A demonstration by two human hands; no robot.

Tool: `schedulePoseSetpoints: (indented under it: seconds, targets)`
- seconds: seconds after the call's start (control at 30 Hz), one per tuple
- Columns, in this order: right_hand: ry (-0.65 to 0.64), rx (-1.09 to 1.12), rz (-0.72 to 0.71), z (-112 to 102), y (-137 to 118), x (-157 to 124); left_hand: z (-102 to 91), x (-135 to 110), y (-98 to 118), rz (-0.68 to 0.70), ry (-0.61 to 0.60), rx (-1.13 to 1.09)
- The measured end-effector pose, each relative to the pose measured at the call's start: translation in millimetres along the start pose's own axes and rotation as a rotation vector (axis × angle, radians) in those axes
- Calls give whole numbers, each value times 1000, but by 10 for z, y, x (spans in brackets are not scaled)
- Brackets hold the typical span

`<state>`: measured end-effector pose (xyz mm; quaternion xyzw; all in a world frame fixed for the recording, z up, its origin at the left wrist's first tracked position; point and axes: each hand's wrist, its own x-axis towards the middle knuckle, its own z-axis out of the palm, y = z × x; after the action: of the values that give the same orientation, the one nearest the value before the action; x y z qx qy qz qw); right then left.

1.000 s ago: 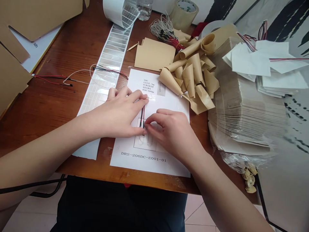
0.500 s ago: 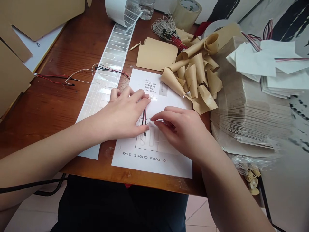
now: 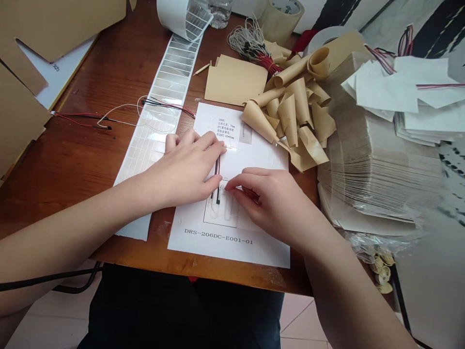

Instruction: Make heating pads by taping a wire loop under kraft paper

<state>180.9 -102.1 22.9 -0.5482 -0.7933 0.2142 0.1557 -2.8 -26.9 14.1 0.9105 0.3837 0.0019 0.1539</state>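
Observation:
A printed sheet [image 3: 267, 154], marked DRS-206DC-E001-01, lies near the table's front edge with a rectangle and winding lines drawn on it. My left hand [image 3: 191, 165] rests flat across its left side, fingers stretched out, index tip on a clear strip below the printed lines. Red and black wires [image 3: 218, 182] with a dark end run down beside my left thumb into the drawn rectangle. My right hand [image 3: 271, 196] is closed in a pinch over the rectangle, its fingertips on a thin pale wire [image 3: 222, 187] that is hardly visible. Its other fingers curl under.
A strip of clear labels [image 3: 169, 72] runs along the left to its roll. More wires [image 3: 109, 116] lie across it. Behind are brown paper cards [image 3: 236, 80], a wire bundle [image 3: 250, 46] and tape [image 3: 281, 22]. Curled brown papers [image 3: 296, 104] and a bagged stack [image 3: 378, 165] stand right.
My right hand has moved slightly down and left, its pinch now lower beside my left thumb. My left thumb has shifted up a little; the left hand otherwise stays put.

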Motion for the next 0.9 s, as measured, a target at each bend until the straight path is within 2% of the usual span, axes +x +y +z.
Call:
schedulePoseSetpoints:
  seconds: [0.27, 0.43, 0.9]
  targets:
    - [-38, 18, -2, 2, 12, -15, 39, -3, 14, 0, 63, -2]
    - [-34, 16, 13, -19, 6, -3, 36, -1, 22, -9, 60, -10]
    - [20, -53, 143, -1, 14, 11, 40, 21, 11, -7, 61, -27]
